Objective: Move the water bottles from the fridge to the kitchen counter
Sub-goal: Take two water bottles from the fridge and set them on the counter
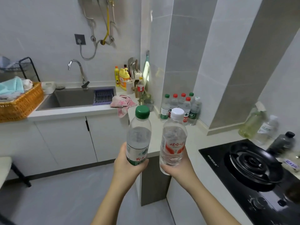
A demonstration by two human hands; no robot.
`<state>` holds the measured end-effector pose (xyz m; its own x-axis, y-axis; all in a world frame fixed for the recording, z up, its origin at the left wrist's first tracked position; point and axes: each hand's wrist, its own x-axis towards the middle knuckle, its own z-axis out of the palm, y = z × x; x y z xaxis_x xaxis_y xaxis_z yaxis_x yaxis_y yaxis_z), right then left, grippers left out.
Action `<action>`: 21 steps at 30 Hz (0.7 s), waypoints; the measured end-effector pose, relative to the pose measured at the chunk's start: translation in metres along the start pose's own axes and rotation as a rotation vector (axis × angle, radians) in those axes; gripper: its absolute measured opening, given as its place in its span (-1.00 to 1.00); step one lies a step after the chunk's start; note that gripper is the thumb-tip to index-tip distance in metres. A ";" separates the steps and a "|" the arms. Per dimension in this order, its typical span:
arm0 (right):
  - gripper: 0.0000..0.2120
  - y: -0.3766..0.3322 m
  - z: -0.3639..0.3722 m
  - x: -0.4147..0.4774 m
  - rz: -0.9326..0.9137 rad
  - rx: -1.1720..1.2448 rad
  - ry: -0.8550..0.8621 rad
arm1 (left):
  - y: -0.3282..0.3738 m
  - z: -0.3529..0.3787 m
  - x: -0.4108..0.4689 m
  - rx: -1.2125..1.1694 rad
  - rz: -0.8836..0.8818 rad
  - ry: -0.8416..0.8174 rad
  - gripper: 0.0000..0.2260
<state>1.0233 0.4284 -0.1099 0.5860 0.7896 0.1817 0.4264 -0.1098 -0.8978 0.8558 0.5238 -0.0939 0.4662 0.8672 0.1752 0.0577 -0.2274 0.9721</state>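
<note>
Carry step, mid-transfer. Left hand [125, 161] wrapped around a green-capped water bottle [138, 135], held upright by its lower body. Right hand [176, 166] grasping a white-capped water bottle [173, 138] from below, tilted a little. Both bottles are in the air in front of the bench [193, 135], not yet set down. Fridge not in view.

A cluster of water bottles [180, 108] with red, green and white caps already stands in the bench corner against the tiled wall, so delivery looks partly done; how many remain in the fridge can't be told.

Next move likely: reach forward over the bench edge and stand both bottles near the cluster, on bare surface between it and the gas hob [253, 166]. Needs clearance from the pink cloth [122, 103] and the standing bottles to avoid knocking them over.
</note>
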 end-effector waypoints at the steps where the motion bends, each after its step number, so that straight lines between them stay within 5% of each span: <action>1: -0.73 0.004 0.004 0.021 0.017 -0.013 0.012 | -0.003 0.002 0.020 0.003 -0.002 -0.013 -0.54; 4: -0.77 0.019 0.015 0.079 0.070 -0.056 0.030 | -0.016 0.008 0.076 0.017 -0.007 -0.059 -0.53; 9: -0.47 0.060 0.023 0.132 0.213 -0.004 0.056 | -0.044 0.020 0.142 0.010 -0.050 -0.110 -0.49; 21: -0.41 0.146 -0.005 0.217 0.288 0.113 0.115 | -0.110 0.099 0.237 0.095 -0.181 -0.166 -0.52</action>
<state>1.2162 0.5809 -0.1994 0.7484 0.6615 -0.0478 0.1565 -0.2461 -0.9565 1.0474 0.7100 -0.1753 0.5788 0.8147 -0.0357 0.2321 -0.1226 0.9649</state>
